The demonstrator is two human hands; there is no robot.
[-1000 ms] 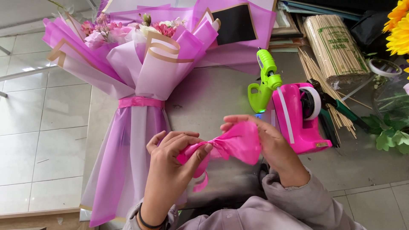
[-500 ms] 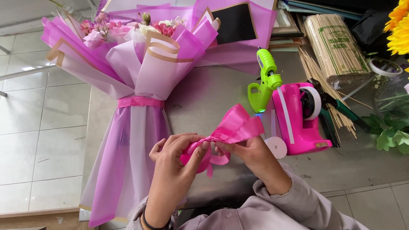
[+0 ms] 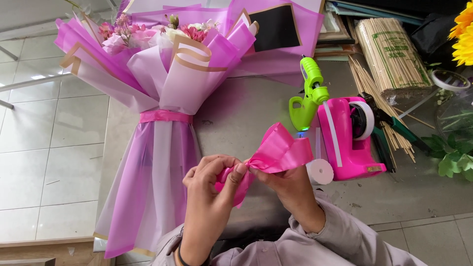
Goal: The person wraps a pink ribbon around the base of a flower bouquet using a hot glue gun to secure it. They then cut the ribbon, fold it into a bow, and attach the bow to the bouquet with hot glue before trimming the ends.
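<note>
Closest in, the left hand (image 3: pixel 212 192) and right hand (image 3: pixel 286 184) both pinch a pink ribbon (image 3: pixel 276 152) at its gathered middle, so the loops fan up over the grey table (image 3: pixel 246 113). Just right sit a white roll (image 3: pixel 319 171) and pink tape dispenser (image 3: pixel 347 135), beside a green glue gun (image 3: pixel 308 93). Left lies the wrapped bouquet (image 3: pixel 162 88); farther back, bundled sticks (image 3: pixel 389 54).
</note>
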